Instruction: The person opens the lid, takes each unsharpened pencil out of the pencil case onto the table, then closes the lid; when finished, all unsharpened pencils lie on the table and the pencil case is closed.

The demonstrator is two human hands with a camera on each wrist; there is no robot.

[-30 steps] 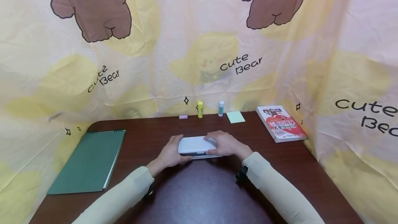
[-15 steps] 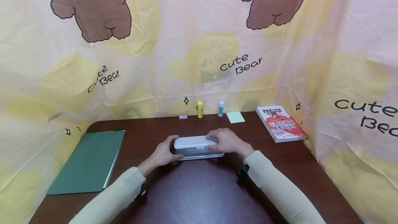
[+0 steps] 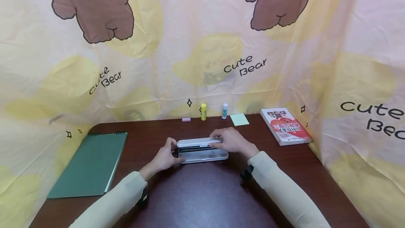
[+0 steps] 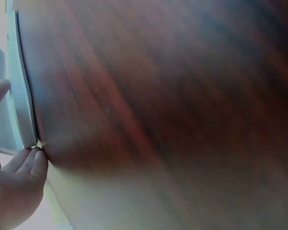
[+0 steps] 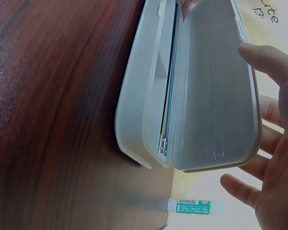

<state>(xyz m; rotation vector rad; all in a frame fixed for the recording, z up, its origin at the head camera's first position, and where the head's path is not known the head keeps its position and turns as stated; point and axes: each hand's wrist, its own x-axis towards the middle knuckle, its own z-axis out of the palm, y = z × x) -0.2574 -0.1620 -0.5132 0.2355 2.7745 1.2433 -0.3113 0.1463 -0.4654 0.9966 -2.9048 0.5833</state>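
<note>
A white pencil case (image 3: pixel 205 159) stands on the dark wooden table in the head view, its lid (image 3: pixel 193 143) raised and tilted back. My left hand (image 3: pixel 162 157) grips the case's left end, thumb at the front corner and fingers behind. The left wrist view shows these fingers (image 4: pixel 37 165) at the case's edge. My right hand (image 3: pixel 233 141) holds the lid's right part, with the thumb (image 5: pixel 265 58) on its free edge and the other fingers behind it. Inside the case, the right wrist view shows a divider and slim, long items (image 5: pixel 166 117) partly hidden by the wall.
Along the back stand a yellow stick (image 3: pixel 204 112) and a white-capped glue stick (image 3: pixel 225 111), with a pink eraser-like block (image 3: pixel 186 119) and pale green sticky notes (image 3: pixel 239 119). A green spiral pad (image 3: pixel 90 164) lies left, a book (image 3: pixel 285 126) right. A printed curtain (image 3: pixel 177 45) surrounds the table.
The pencil case's lid has risen from nearly closed to tilted back, lifted by my right hand. My left hand has shifted slightly left to the case's end.
</note>
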